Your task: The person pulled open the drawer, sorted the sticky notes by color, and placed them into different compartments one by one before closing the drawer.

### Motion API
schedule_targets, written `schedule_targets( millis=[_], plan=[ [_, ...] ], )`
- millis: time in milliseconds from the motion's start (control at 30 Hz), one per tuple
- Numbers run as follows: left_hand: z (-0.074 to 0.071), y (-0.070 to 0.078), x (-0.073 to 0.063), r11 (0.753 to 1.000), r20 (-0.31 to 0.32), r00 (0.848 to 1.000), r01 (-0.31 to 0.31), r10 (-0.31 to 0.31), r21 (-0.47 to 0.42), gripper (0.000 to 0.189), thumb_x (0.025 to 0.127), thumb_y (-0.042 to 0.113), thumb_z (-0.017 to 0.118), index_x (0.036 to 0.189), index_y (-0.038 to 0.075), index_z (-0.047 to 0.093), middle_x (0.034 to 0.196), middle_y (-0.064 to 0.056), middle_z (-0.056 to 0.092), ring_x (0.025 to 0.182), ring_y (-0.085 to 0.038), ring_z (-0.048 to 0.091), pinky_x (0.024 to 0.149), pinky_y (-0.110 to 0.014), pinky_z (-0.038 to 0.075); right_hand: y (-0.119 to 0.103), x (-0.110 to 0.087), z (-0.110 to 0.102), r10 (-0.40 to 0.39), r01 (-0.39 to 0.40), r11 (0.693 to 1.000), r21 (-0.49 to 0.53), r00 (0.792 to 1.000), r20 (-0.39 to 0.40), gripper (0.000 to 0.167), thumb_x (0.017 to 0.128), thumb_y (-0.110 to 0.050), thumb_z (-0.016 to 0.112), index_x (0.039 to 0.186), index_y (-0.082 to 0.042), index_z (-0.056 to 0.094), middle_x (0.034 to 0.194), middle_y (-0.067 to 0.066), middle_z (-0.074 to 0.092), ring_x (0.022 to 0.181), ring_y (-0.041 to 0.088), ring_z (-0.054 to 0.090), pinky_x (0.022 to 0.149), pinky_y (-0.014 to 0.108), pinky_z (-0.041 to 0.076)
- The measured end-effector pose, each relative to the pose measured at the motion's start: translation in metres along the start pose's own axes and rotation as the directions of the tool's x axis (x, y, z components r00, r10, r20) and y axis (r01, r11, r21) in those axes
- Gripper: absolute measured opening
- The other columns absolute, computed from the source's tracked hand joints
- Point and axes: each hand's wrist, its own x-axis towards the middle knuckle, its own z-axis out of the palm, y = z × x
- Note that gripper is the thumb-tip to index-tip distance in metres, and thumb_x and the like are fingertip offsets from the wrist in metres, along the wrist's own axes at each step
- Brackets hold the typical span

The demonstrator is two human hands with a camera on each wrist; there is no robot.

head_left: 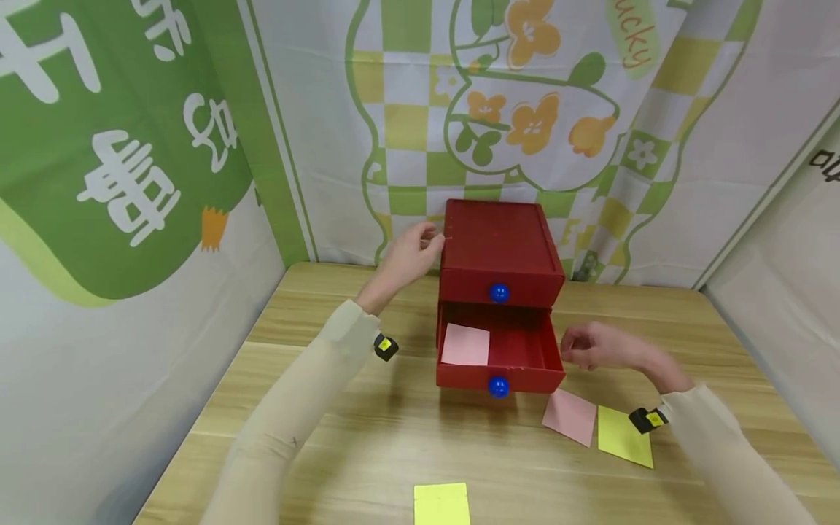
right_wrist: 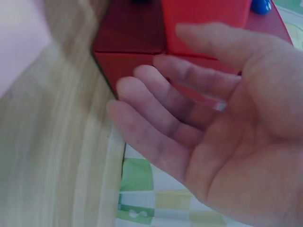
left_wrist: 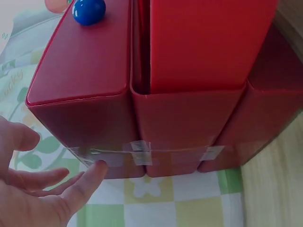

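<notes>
A dark red cabinet (head_left: 499, 237) of stacked drawers stands at the back of the table, its top drawer closed behind a blue knob (head_left: 499, 293). Below, the middle drawer (head_left: 525, 379) is pulled out and has a pale pink note (head_left: 466, 345) lying inside at its left. My left hand (head_left: 415, 254) is at the cabinet's upper left side, fingers loosely bent, a fingertip right by the clear tape (left_wrist: 140, 152) near the back. To the right of the pulled-out drawer hovers my right hand (head_left: 600, 345), palm facing the cabinet, fingers relaxed with nothing in them.
A pink note (head_left: 569, 417) and a yellow note (head_left: 623, 436) lie on the wooden table (head_left: 341, 452), right of the drawer. Another yellow note (head_left: 442, 504) is at the front middle. Behind the cabinet hangs a printed cloth (head_left: 407, 124); cloth walls stand on both sides.
</notes>
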Motion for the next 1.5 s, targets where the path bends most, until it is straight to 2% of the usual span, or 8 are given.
schedule_targets(
  millis=[200, 367, 467, 700, 867, 967, 1133, 1500],
  plan=[
    [-0.001, -0.003, 0.006, 0.999, 0.043, 0.998, 0.048, -0.047, -0.015, 0.058, 0.101, 0.043, 0.046, 0.147, 0.008, 0.043, 0.143, -0.010, 0.054, 0.130, -0.026, 0.054, 0.107, -0.041, 0.047, -0.001, -0.004, 0.017, -0.008, 0.014, 0.987, -0.158, 0.999, 0.037, 0.014, 0.088, -0.008, 0.068, 0.102, -0.007, 0.064, 0.076, -0.001, 0.062, 0.064, 0.006, 0.052, 0.056, 0.021, 0.046],
    [0.002, -0.005, 0.009, 0.997, 0.085, 0.994, 0.067, -0.065, -0.024, 0.064, 0.101, 0.046, 0.047, 0.150, 0.006, 0.038, 0.147, -0.013, 0.050, 0.132, -0.028, 0.052, 0.108, -0.042, 0.047, -0.004, -0.005, 0.029, 0.096, -0.084, 0.985, -0.153, 0.993, 0.072, 0.036, 0.085, -0.017, 0.073, 0.118, -0.009, 0.060, 0.069, -0.003, 0.053, 0.059, 0.009, 0.048, 0.053, 0.022, 0.042],
    [0.003, -0.005, 0.011, 0.997, 0.095, 0.993, 0.073, -0.069, -0.035, 0.065, 0.100, 0.045, 0.048, 0.150, 0.005, 0.038, 0.147, -0.014, 0.050, 0.132, -0.029, 0.051, 0.108, -0.042, 0.046, -0.006, -0.005, 0.035, 0.149, -0.136, 0.979, -0.149, 0.986, 0.076, 0.045, 0.083, -0.016, 0.076, 0.123, -0.011, 0.058, 0.073, -0.003, 0.054, 0.058, 0.010, 0.046, 0.052, 0.023, 0.040],
    [0.002, -0.004, 0.011, 0.987, 0.132, 0.988, 0.102, -0.086, -0.125, 0.057, 0.099, 0.041, 0.052, 0.146, 0.009, 0.047, 0.143, -0.012, 0.054, 0.130, -0.025, 0.052, 0.108, -0.039, 0.046, -0.009, -0.004, 0.047, 0.203, -0.187, 0.972, -0.140, 0.973, 0.109, 0.043, 0.082, -0.011, 0.075, 0.122, -0.009, 0.060, 0.059, -0.005, 0.036, 0.049, 0.010, 0.030, 0.046, 0.021, 0.027],
    [0.001, -0.003, 0.011, 0.980, 0.143, 0.988, 0.088, -0.063, -0.180, 0.055, 0.098, 0.037, 0.055, 0.143, 0.006, 0.050, 0.136, -0.014, 0.059, 0.124, -0.025, 0.057, 0.105, -0.038, 0.049, -0.009, -0.005, 0.053, 0.263, -0.247, 0.956, -0.157, 0.961, 0.084, 0.039, 0.082, -0.015, 0.076, 0.117, -0.010, 0.062, 0.062, -0.004, 0.037, 0.052, 0.012, 0.033, 0.048, 0.022, 0.030],
    [0.003, -0.003, 0.012, 0.962, 0.169, 0.984, 0.103, -0.061, -0.254, 0.053, 0.098, 0.033, 0.057, 0.142, 0.004, 0.050, 0.132, -0.016, 0.061, 0.116, -0.026, 0.062, 0.097, -0.039, 0.055, -0.007, -0.006, 0.056, 0.263, -0.246, 0.950, -0.193, 0.962, 0.069, 0.032, 0.082, -0.018, 0.078, 0.110, -0.011, 0.064, 0.065, -0.004, 0.039, 0.056, 0.012, 0.036, 0.051, 0.023, 0.033],
    [0.007, -0.002, 0.013, 0.922, 0.212, 0.976, 0.129, -0.053, -0.365, 0.052, 0.099, 0.028, 0.057, 0.143, 0.001, 0.048, 0.130, -0.018, 0.061, 0.106, -0.028, 0.066, 0.085, -0.040, 0.060, -0.003, -0.007, 0.059, 0.225, -0.210, 0.940, -0.271, 0.974, 0.027, 0.032, 0.082, -0.017, 0.077, 0.110, -0.011, 0.064, 0.067, -0.004, 0.042, 0.059, 0.012, 0.039, 0.051, 0.022, 0.033],
    [0.009, -0.002, 0.012, 0.945, 0.220, 0.973, 0.132, -0.066, -0.300, 0.059, 0.099, 0.033, 0.058, 0.148, 0.003, 0.041, 0.137, -0.016, 0.056, 0.109, -0.026, 0.065, 0.078, -0.033, 0.062, 0.006, -0.004, 0.066, 0.207, -0.199, 0.944, -0.263, 0.978, 0.003, 0.037, 0.083, -0.011, 0.074, 0.118, -0.014, 0.062, 0.087, -0.001, 0.055, 0.075, 0.017, 0.046, 0.064, 0.031, 0.038]
  ],
)
